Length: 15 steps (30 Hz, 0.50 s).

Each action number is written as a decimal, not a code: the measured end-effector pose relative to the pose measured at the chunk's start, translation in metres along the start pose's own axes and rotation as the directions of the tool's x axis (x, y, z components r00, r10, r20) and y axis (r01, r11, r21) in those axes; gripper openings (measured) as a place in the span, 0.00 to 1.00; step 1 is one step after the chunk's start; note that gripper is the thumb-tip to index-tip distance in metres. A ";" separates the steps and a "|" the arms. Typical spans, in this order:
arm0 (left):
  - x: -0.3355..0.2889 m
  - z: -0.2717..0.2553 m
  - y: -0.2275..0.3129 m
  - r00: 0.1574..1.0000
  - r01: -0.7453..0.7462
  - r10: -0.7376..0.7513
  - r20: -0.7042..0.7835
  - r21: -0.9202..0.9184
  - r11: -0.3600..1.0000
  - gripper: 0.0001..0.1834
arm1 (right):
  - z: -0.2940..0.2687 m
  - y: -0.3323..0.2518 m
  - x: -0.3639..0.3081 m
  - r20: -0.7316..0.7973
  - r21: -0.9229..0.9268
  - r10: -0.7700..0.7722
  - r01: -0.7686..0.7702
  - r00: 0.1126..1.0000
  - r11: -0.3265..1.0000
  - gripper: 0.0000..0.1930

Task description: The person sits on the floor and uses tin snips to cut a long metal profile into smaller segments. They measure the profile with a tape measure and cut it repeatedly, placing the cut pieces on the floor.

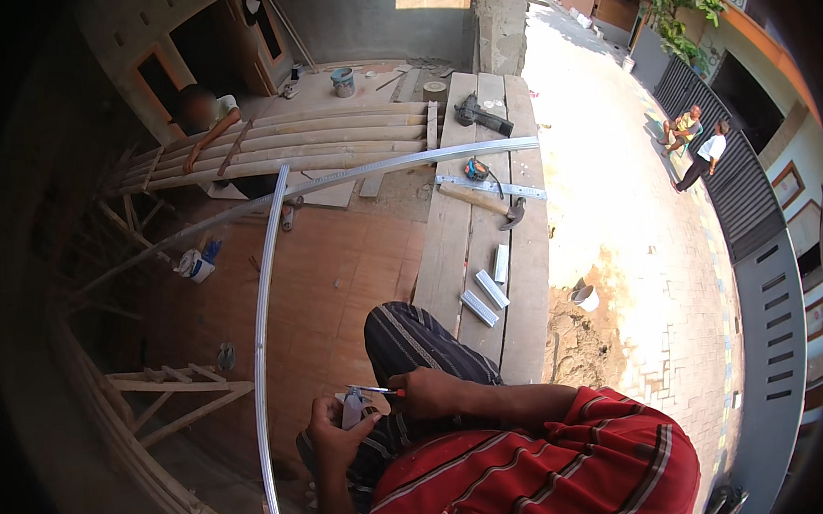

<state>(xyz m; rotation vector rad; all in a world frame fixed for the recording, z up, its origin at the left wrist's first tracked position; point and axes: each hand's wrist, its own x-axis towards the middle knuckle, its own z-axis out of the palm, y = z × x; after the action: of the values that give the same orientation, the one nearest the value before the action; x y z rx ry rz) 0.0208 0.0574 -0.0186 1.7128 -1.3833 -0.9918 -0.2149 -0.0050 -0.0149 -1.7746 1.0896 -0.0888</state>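
Observation:
Over my knees, my left hand is closed on a small pale, angular piece, perhaps cut metal. My right hand grips a red-handled tool with a slim metal end, which lies over the piece's top; its exact kind is unclear. To the right, three short metal channel pieces lie on a plank platform. Farther along rest a claw hammer, a tape measure, a flat metal strip and a black power tool.
A long metal channel stands close by my left; another crosses ahead onto the planks. Bamboo scaffolding spans the far left, where another person reaches over it. A bucket stands behind. Two people are across the paving.

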 end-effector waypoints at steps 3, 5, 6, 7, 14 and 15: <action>0.002 -0.006 0.000 0.999 -0.028 0.028 0.027 0.004 1.000 0.31 | 0.003 0.011 0.002 -0.098 0.056 -0.015 0.020 0.995 0.998 0.18; 0.008 -0.005 -0.010 0.993 -0.114 0.116 0.024 -0.077 0.990 0.30 | 0.011 0.016 0.001 -0.202 0.124 -0.034 0.060 0.979 0.991 0.17; 0.015 -0.003 -0.015 0.994 -0.107 0.107 0.004 -0.075 0.991 0.28 | 0.010 0.020 0.002 -0.249 0.154 -0.042 0.083 0.967 0.985 0.17; 0.017 -0.001 -0.016 0.996 -0.086 0.085 -0.016 -0.072 0.994 0.27 | 0.009 0.031 0.007 -0.273 0.177 -0.048 0.099 0.961 0.979 0.16; 0.041 0.004 -0.008 0.955 0.268 -0.156 0.253 -0.502 0.823 0.17 | -0.043 0.000 -0.005 0.130 0.328 0.127 -0.163 0.983 0.930 0.16; 0.046 0.002 -0.006 0.941 0.285 -0.141 0.309 -0.492 0.822 0.18 | -0.049 -0.007 -0.011 0.168 0.273 0.104 -0.147 0.980 0.951 0.16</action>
<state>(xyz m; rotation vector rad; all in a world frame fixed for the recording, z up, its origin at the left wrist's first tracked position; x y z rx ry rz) 0.0272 0.0128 -0.0307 1.3599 -0.9385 -1.6079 -0.2421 -0.0319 0.0189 -1.4280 1.0218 -0.0298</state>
